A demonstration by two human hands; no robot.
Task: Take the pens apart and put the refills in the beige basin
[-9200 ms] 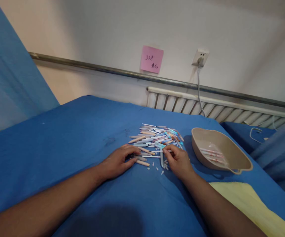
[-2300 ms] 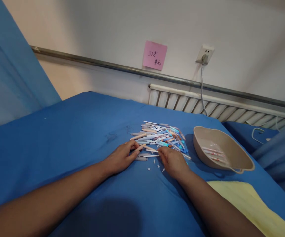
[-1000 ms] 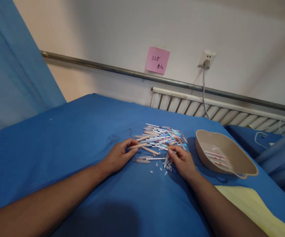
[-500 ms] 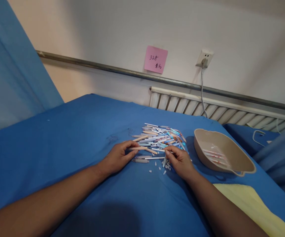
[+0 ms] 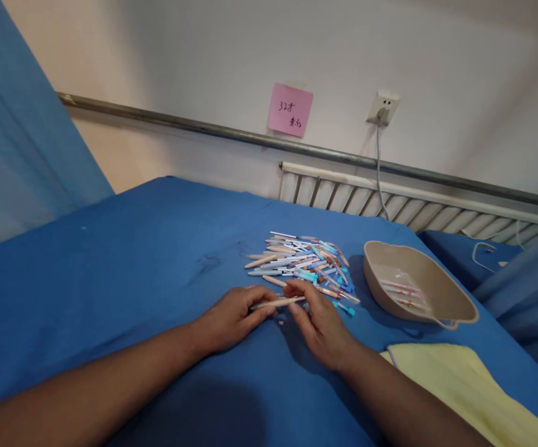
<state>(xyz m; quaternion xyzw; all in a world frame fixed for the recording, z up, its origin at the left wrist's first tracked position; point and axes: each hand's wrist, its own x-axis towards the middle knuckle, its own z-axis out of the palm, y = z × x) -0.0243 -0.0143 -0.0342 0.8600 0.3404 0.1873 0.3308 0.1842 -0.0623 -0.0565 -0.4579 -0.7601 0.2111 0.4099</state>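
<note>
A heap of small pens and refills [image 5: 297, 261], white, peach and light blue, lies on the blue cloth. Both hands meet just in front of it. My left hand [image 5: 232, 316] and my right hand [image 5: 318, 320] pinch the two ends of one thin pale pen [image 5: 276, 302], held level a little above the cloth. The fingers of both hands are closed on it. A beige plastic basin [image 5: 455, 298] to the right holds a few thin white sticks with red marks [image 5: 397, 292].
The blue cloth [image 5: 133, 267] covers the whole table. A yellow cloth [image 5: 455, 379] lies at the front right. Behind run a metal rail, a white radiator [image 5: 390, 198], a pink sticky note [image 5: 290, 110] and a wall socket [image 5: 381, 107] with a plugged cable.
Both hands have drawn back from the heap towards me, and a thin pale pen is now held between them. The small white bits near the right hand are now hidden.
</note>
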